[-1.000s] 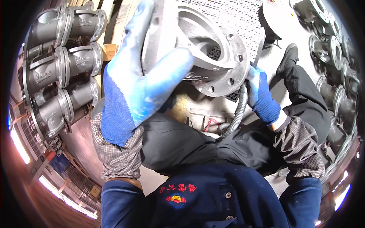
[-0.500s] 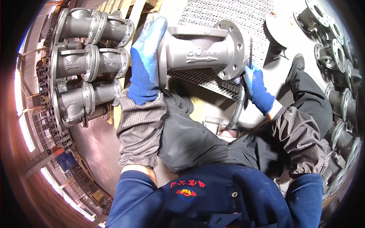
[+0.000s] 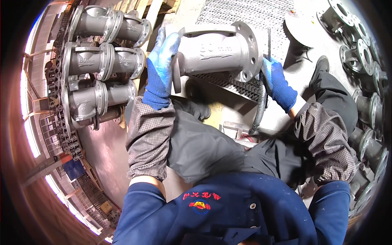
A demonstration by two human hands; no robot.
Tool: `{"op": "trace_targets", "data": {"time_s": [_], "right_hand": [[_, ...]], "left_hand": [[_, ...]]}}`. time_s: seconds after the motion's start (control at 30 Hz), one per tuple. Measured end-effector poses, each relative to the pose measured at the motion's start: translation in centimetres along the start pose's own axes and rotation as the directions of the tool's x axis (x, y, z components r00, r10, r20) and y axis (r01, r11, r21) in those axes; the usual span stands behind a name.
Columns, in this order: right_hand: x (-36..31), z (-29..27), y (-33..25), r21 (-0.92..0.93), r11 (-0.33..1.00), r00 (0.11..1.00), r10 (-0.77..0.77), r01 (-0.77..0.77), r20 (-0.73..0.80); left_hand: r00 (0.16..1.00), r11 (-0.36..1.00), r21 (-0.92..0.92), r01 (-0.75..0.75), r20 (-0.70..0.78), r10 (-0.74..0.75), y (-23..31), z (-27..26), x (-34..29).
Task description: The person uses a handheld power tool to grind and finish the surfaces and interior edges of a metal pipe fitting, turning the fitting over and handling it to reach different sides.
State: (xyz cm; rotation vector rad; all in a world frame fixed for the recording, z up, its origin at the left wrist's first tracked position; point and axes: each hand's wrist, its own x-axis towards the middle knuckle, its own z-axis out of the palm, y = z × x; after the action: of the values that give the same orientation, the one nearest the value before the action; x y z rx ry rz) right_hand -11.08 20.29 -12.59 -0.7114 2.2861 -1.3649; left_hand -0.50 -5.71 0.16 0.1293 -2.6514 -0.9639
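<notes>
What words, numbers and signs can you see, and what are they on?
I won't copy the wording, but here's where it is:
Grey flanged pipe in front: raised number and letters, with a faint arrow.
Stacked grey pipes on the left: similar raised markings and arrows, some too small to read.
Navy shirt: red stitched characters near a round badge; the badge's lettering is too small.

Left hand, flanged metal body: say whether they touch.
Touching: the head view shows the left hand meeting the flanged metal body at its left rim.
</notes>
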Motion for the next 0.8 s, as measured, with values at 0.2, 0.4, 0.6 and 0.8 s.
{"op": "trace_targets", "data": {"time_s": [0.2,0.4,0.6,0.8], "right_hand": [[-0.6,0.6,-1.3,0.433,0.813,0.919,0.371,-0.390,0.130],[-0.3,0.0,-1.7,0.305,0.904,0.954,0.281,-0.300,0.107],[-0.1,-2.6,-1.1,-0.156,0.957,0.968,-0.250,0.243,-0.026],[3.1,-2.7,-0.4,0.350,0.914,0.972,0.232,-0.207,-0.032]], "left_hand": [[0.993,0.990,0.114,-0.086,-0.065,0.094,-0.1,-0.5,-1.5],[0.996,0.988,0.141,-0.071,-0.048,0.078,0.5,-0.6,-1.1],[0.986,0.927,-0.352,0.127,-0.055,-0.155,1.6,0.5,0.2],[0.990,0.718,-0.682,-0.139,-0.121,0.076,0.3,0.1,1.3]]}}
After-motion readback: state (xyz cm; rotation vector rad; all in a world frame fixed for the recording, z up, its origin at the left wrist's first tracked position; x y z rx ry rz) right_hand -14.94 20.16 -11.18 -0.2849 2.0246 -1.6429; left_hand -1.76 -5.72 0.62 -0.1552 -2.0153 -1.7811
